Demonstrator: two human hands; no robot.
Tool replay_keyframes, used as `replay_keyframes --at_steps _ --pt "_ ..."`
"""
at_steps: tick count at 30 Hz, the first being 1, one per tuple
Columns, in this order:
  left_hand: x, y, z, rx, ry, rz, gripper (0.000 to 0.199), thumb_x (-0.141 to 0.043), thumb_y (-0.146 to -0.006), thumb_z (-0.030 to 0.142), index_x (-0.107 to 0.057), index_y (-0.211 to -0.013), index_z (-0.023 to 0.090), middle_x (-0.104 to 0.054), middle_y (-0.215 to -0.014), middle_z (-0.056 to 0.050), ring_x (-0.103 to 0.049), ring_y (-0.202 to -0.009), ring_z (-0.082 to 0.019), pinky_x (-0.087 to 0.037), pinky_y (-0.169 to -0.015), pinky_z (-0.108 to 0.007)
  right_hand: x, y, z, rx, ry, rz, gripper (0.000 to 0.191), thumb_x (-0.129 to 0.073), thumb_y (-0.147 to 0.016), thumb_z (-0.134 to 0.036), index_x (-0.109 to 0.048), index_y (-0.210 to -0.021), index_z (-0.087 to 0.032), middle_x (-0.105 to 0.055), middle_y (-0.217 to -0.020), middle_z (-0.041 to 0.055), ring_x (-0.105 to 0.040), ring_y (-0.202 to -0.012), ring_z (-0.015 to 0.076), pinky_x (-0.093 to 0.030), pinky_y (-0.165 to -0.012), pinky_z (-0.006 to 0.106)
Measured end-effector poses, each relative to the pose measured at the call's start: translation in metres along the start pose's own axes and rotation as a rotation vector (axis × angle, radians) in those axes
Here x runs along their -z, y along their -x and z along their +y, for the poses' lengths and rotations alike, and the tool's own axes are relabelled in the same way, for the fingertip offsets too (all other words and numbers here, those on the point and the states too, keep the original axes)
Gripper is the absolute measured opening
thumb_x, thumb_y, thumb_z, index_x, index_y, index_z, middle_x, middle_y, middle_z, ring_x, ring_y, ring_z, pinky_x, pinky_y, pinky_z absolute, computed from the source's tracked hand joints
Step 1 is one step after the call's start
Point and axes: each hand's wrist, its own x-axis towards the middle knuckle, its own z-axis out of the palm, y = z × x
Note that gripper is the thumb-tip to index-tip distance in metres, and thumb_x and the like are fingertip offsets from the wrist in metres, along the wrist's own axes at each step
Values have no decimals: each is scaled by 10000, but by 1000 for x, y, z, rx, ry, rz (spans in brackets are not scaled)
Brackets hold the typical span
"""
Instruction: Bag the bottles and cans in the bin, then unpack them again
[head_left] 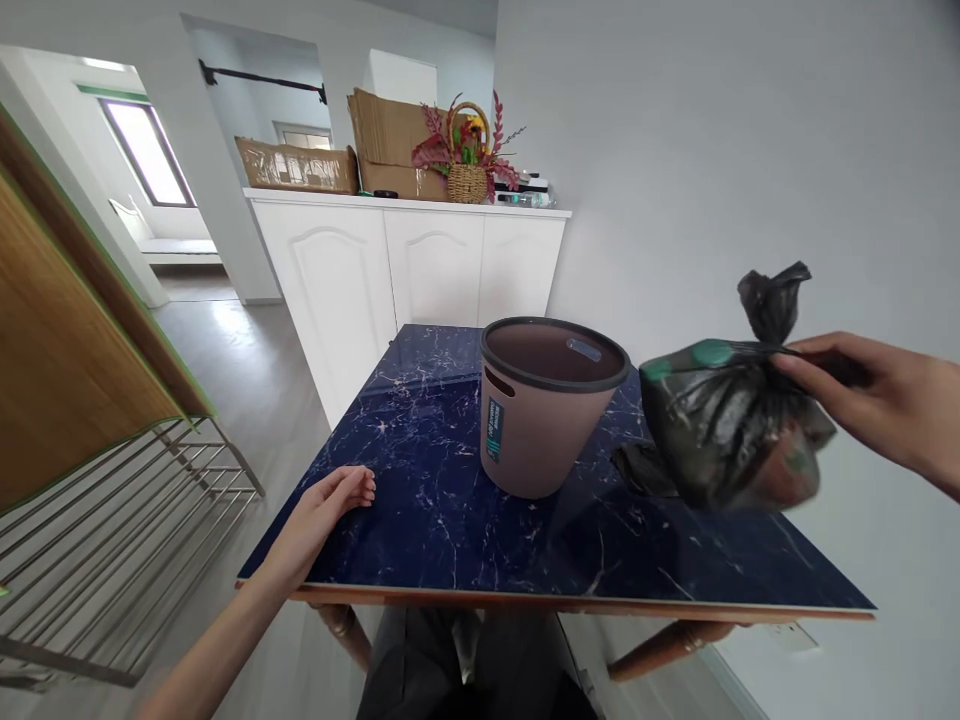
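Observation:
My right hand (862, 385) pinches the gathered neck of a filled black plastic bag (724, 425), which hangs above the right part of the table. Green and reddish contents show through the thin plastic. Behind and below it, a dark folded plastic piece (643, 468) lies on the tabletop. A pinkish-brown bin (536, 435) with a dark rim stands upright near the middle, its visible inside bare. My left hand (341, 495) rests at the table's left edge, fingers curled together with nothing visible in them.
The dark blue marbled table (420, 540) reaches toward a white cabinet (435, 260). Cardboard boxes (296, 166) and a flower basket (466, 183) stand on the cabinet. A metal rack (127, 540) is on the left, and a wall rises at the right.

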Motion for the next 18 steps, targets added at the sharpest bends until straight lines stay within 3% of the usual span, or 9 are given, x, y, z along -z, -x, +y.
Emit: replay_keyframes --at_steps 4,6,13,18 --pt "-2 4 -3 -66 -133 2 485 -784 -854 668 -766 -879 184 -712 -877 -51 -642 -834 -199 -547 -859 -274 -47 -35 25 92 168 -55 446 -541 -1094 -511 -780 -1101 -134 -793 -1083 172 -713 -867 202 -464 -745 385" --pt "-1 6 -2 -91 -183 9 499 -765 -858 693 -758 -876 194 -709 -865 -44 -640 -827 -202 -534 -850 -268 -71 -46 33 143 225 -100 388 -538 -1116 -431 -778 -1139 -127 -780 -1179 171 -706 -954 212 -432 -720 363" --pt "-5 11 3 -103 -311 64 527 -701 -880 750 -746 -869 225 -710 -837 -45 -641 -821 -223 -507 -832 -274 -160 -54 32 240 251 -324 264 -578 -1101 -334 -800 -1132 -195 -781 -1130 109 -666 -828 194 -339 -648 346" --pt "-7 9 1 -100 -349 78 543 -696 -864 775 -748 -857 235 -707 -817 -40 -645 -802 -217 -515 -802 -261 -205 -48 12 264 236 -379 243 -526 -1032 -174 -767 -1054 -203 -766 -1112 137 -678 -928 250 -391 -706 347"
